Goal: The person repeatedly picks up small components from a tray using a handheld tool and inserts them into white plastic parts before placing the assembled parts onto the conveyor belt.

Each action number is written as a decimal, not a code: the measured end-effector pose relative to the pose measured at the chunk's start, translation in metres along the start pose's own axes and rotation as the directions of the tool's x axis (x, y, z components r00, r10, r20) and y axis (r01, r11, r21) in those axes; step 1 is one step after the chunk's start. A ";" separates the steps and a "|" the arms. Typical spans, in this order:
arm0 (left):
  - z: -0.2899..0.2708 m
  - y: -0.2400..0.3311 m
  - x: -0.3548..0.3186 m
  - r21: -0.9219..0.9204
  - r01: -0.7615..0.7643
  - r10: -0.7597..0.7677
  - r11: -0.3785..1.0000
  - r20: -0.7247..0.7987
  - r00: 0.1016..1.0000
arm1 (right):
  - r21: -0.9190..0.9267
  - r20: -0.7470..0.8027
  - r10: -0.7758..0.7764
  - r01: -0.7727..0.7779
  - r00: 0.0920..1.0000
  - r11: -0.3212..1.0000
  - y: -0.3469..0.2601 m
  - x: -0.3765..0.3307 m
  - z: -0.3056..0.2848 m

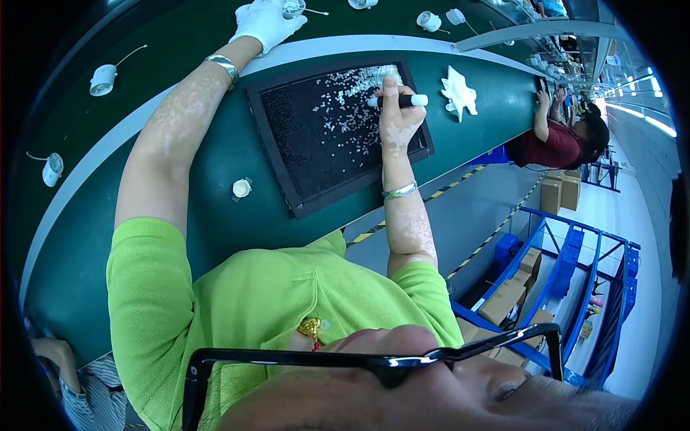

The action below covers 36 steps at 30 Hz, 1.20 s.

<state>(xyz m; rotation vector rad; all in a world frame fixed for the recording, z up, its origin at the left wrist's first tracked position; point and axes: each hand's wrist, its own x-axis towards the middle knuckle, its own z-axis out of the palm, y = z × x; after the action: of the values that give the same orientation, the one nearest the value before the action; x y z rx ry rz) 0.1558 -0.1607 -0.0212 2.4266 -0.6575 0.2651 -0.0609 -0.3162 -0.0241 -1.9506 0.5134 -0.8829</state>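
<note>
My left hand [264,25], in a white glove, is at the far side of the bench with its fingers closed around a white round part [293,8] that has a thin wire sticking out. My bare right hand [399,118] is over the right side of a black tray [284,176]. Held across its fingers is a black pen-like tool [407,100] with white ends. The fingertips reach down to a heap of small white pieces [359,80]; whether they pinch one is too small to tell. Tiny dark pieces [282,118] lie along the tray's left side.
White cylindrical parts with wires [103,80] stand on the dark green belt beyond a pale rail [323,49]. A crumpled white cloth or glove [458,93] lies right of the tray, a small white piece [241,188] left. A co-worker in dark red [557,144] sits farther right.
</note>
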 end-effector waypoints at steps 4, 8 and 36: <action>-0.003 -0.007 0.000 -0.003 -0.096 0.096 0.995 0.013 0.995 | -0.007 0.010 -0.036 0.036 0.999 0.999 0.005 0.001 0.003; -0.017 -0.015 -0.005 0.048 -0.036 0.037 0.998 -0.013 0.999 | -0.062 0.047 -0.021 0.024 0.999 0.998 0.003 0.001 0.004; -0.100 -0.059 -0.202 -0.123 -0.241 0.256 0.963 0.122 0.959 | -0.104 -0.023 -0.021 0.018 1.000 0.994 0.011 -0.001 0.000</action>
<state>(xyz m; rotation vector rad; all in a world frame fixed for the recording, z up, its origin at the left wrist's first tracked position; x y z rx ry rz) 0.0096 0.0203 -0.0387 2.2731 -1.0165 0.1598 -0.0613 -0.3213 -0.0343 -2.0442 0.5656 -0.9089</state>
